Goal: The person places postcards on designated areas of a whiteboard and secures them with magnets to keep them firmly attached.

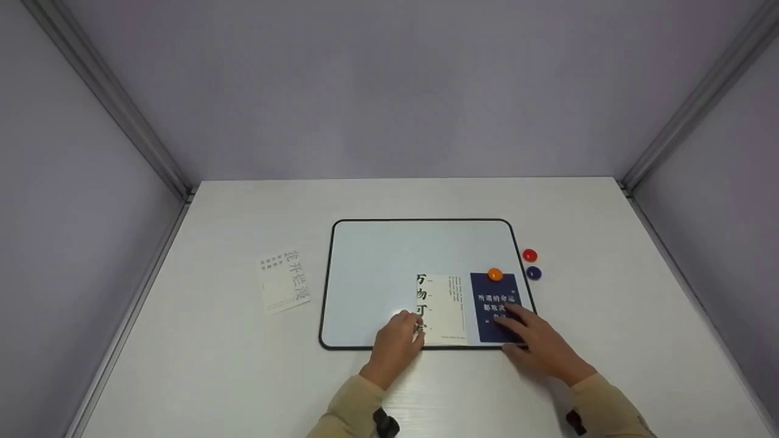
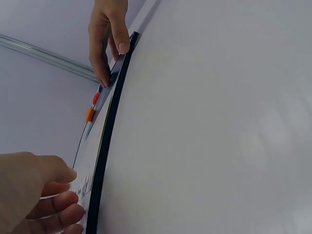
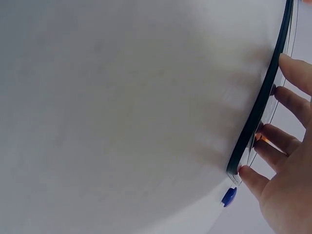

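Note:
My left hand (image 1: 397, 340) is at the lower left edge of a cream card (image 1: 444, 310) with large black characters. Its fingertips touch that edge, with a gap between thumb and fingers in the left wrist view. My right hand (image 1: 541, 344) rests spread fingers on the lower part of a dark blue card (image 1: 490, 325) with white characters, partly hiding it. Both cards lie side by side along the near edge of a black-framed whiteboard (image 1: 377, 261). An orange round magnet (image 1: 495, 275) sits on the blue card's top edge.
A red round magnet (image 1: 530, 255) and a blue round magnet (image 1: 534, 272) lie just beyond the whiteboard's right edge. Another pale card (image 1: 283, 281) with grey characters lies tilted on the white table (image 1: 231, 377), left of the board. Walls enclose the table's back and sides.

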The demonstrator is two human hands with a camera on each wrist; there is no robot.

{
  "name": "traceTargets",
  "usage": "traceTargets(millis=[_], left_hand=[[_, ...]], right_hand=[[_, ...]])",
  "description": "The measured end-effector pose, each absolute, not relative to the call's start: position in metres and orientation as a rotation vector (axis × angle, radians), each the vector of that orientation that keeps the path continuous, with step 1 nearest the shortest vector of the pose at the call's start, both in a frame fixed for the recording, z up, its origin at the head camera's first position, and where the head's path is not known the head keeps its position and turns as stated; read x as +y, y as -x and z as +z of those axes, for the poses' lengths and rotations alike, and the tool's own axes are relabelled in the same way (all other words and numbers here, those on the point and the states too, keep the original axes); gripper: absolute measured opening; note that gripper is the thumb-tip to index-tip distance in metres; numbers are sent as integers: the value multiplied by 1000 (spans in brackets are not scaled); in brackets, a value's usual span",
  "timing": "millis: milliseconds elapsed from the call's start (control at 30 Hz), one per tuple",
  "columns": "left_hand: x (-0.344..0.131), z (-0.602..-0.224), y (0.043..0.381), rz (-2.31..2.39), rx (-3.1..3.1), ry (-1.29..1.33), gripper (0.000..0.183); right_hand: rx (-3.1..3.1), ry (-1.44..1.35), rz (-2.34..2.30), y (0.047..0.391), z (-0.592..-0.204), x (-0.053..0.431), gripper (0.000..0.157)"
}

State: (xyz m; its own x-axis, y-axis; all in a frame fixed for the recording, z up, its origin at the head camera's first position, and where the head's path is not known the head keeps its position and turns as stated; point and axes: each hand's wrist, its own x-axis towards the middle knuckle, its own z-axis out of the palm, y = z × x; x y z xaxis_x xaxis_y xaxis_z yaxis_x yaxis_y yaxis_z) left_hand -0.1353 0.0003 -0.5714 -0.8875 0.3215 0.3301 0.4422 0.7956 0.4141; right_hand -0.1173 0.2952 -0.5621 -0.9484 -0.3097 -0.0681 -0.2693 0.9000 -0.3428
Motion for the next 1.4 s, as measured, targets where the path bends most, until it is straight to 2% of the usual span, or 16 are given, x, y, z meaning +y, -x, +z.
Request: traceTargets(millis=[167, 367, 533, 933, 1400], left_hand=[[-10, -573, 137, -418, -2602, 845, 16], [-16, -573, 137, -338, -2537, 1006, 15], [-19, -570, 134, -319, -2566, 1063, 16], [-24, -571, 129, -150, -2736, 1209, 37], [-23, -569, 126, -141, -2808, 1213, 41]], right_hand=[[2989, 462, -562, 116, -564, 296, 49], [3081, 436, -604, 116, -565, 296, 43], [3100, 356, -667, 119, -563, 297, 36], [3104, 191, -783, 129, -565, 310, 30], [3108, 58, -959, 140, -560, 318, 29]])
